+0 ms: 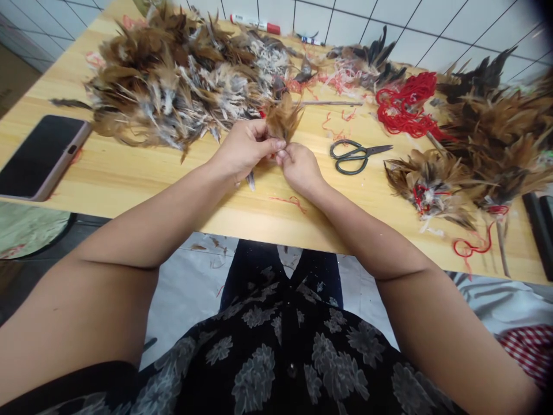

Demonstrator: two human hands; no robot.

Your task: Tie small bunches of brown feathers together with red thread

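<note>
A small bunch of brown feathers [285, 117] stands up between my two hands over the front half of the table. My left hand [244, 148] pinches its base, thumb pressed near the quills. With fingertips meeting the left thumb, my right hand [301, 167] is closed at the same spot; what exactly it grips is hidden. A bit of red shows at the bunch's base. Black-handled scissors [352, 157] lie just right of my right hand, blades pointing right. A large pile of brown and grey feathers [173, 75] spreads behind my left hand.
A phone [41, 155] lies at the left. Red yarn [408, 104] is heaped at the right, near tied feather bundles [436, 187] and more brown feathers [501, 127]. A thin stick [330, 103] and a red-capped marker [254, 23] lie toward the tiled wall. Red thread scraps [294, 202] lie near the front edge.
</note>
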